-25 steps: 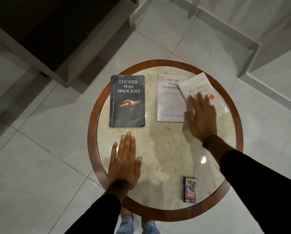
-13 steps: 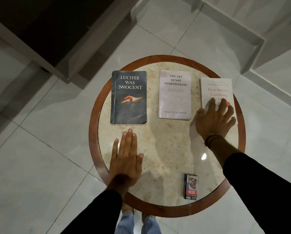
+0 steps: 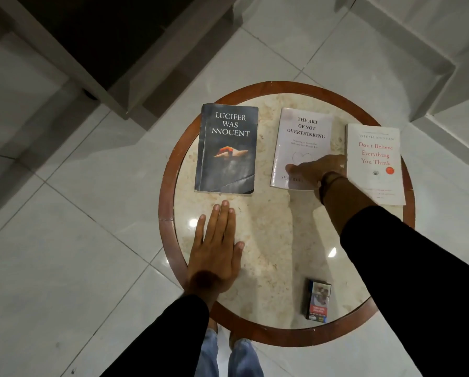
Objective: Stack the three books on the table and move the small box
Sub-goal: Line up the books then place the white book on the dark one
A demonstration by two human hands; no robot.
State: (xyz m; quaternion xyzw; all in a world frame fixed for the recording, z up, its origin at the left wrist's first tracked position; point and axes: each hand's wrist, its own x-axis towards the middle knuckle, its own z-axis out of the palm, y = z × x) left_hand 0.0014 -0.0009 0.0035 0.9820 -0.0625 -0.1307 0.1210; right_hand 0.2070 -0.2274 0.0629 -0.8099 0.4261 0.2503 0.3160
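Right hand [image 3: 313,171] lies on the lower part of the white middle book [image 3: 302,137], with the fingers pointing left across the cover. It looks flat and open, not gripping, but the fingers are blurry. Left hand [image 3: 217,248] lies flat and open on the bare tabletop [image 3: 271,240], fingers together, holding nothing. Its fingertips stop just below the bottom edge of the dark book [image 3: 227,148].

All three books lie flat in a row, with small gaps between them. The dark book is on the left. The white book with red words [image 3: 374,159] is on the right, and its right side reaches the brown rim of the round tabletop. The small box [image 3: 318,300] lies by itself near the front rim, well apart from the books. Between the books and the box there is wide bare room. White floor tiles [image 3: 64,240] go all around.
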